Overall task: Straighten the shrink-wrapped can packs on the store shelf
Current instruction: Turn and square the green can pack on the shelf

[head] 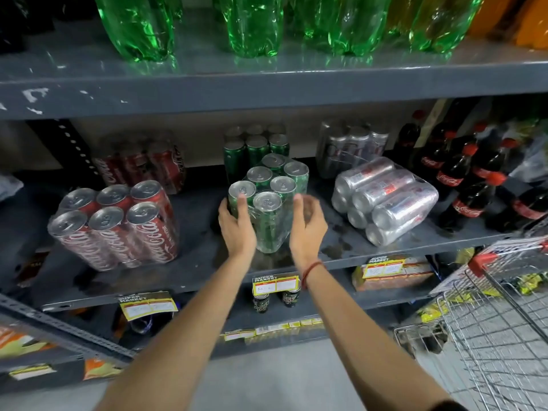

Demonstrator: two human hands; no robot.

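Note:
A shrink-wrapped green can pack [268, 203] stands upright at the middle of the grey shelf [201, 262], turned at an angle to the shelf edge. My left hand [237, 223] grips its left front corner, fingers on the cans. My right hand [307, 223] hovers cupped and open beside its right side, slightly blurred. A red cola can pack [118, 226] stands upright at the left, also skewed. A silver can pack [385, 200] lies on its side at the right.
More packs stand behind: red [142, 164], green [255, 146], silver [350, 143]. Cola bottles [462, 179] crowd the shelf's right end. Green bottles [255, 25] fill the shelf above. A wire shopping cart [498, 321] stands at the lower right.

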